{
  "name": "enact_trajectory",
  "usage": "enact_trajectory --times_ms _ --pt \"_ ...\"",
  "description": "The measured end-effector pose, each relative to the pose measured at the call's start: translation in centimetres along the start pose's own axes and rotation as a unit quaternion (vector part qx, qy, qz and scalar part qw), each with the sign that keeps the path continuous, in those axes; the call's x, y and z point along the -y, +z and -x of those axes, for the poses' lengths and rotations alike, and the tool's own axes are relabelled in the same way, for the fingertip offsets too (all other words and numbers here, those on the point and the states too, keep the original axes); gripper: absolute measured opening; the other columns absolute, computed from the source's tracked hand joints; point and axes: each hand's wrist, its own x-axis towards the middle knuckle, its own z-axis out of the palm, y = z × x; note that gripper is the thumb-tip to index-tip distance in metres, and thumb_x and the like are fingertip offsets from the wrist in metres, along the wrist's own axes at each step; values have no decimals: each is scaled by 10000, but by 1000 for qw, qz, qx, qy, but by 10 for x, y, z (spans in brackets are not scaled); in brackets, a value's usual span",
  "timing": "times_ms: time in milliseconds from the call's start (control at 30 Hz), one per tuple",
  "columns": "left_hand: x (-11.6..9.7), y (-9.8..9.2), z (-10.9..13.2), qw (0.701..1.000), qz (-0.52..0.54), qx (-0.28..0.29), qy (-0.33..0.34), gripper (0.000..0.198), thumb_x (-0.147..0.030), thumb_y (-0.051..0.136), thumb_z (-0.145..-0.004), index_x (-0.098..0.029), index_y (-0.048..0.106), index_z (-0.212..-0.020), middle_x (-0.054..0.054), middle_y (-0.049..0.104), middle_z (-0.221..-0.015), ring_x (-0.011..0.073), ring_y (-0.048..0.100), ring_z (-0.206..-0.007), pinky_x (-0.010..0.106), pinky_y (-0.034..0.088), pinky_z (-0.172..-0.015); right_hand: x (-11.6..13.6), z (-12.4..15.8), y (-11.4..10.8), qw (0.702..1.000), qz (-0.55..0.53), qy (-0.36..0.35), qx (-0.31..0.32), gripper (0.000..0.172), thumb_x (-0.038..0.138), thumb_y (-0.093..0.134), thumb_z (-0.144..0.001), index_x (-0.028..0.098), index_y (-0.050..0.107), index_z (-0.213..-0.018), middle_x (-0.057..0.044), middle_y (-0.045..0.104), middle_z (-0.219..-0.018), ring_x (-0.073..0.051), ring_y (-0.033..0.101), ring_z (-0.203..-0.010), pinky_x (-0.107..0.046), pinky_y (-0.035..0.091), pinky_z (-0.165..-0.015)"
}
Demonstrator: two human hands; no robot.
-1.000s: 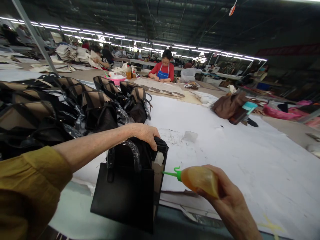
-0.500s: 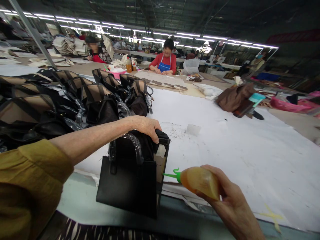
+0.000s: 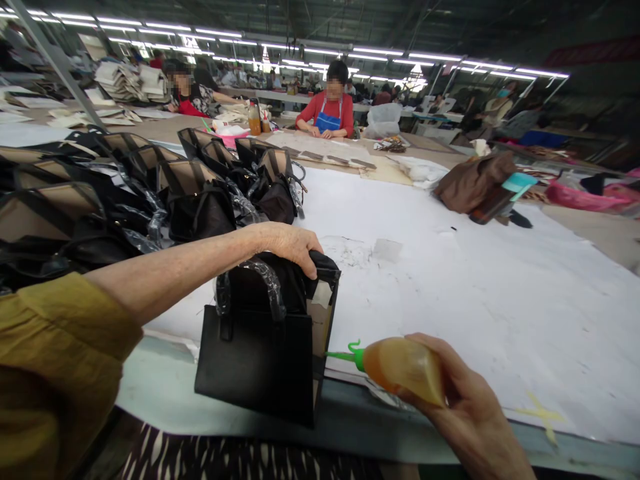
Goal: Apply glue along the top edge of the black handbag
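Note:
A black handbag (image 3: 257, 360) stands upright at the near edge of the white-covered table (image 3: 450, 287). Its handles are wrapped in clear plastic. My left hand (image 3: 293, 245) is closed over the bag's top rim and holds it. My right hand (image 3: 463, 413) grips an amber squeeze bottle (image 3: 400, 367) with a green nozzle. The nozzle tip points left and sits right at the bag's open brown side panel.
Several more black and brown handbags (image 3: 195, 193) crowd the left of the table. A brown bag (image 3: 473, 183) lies at the far right. Across the table a person in a red top and blue apron (image 3: 327, 117) works; others sit further left.
The bottle's nozzle has sunk slightly and closed in on the bag's side panel. The bag has been drawn a little toward the table's near edge. My view has tipped downward.

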Motion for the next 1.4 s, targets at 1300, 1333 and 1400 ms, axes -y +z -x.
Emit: enact_trajectory --times_ms 1300,1333,1400 --pt "-60 16 55 886 -388 -249 -38 112 -291 530 -836 -208 564 -904 66 624 -862 265 563 -868 332 399 -671 4 -42 12 936 -318 126 -83 518 524 689 -752 203 468 -1094 -50 590 -912 -212 534 -770 -264 491 -558" --pt "-57 20 51 886 -385 -255 -37 102 -283 534 -836 -203 557 -895 63 627 -873 267 559 -889 340 413 -689 2 -44 13 939 -310 123 -82 517 524 689 -753 203 466 -1092 -47 590 -909 -210 536 -765 -261 494 -555" --pt "-51 25 45 892 -372 -253 -38 105 -280 551 -830 -194 547 -890 60 632 -886 265 556 -911 348 432 -718 -3 -49 16 943 -299 117 -85 523 528 688 -754 205 461 -1096 -41 586 -908 -208 542 -764 -260 504 -558"
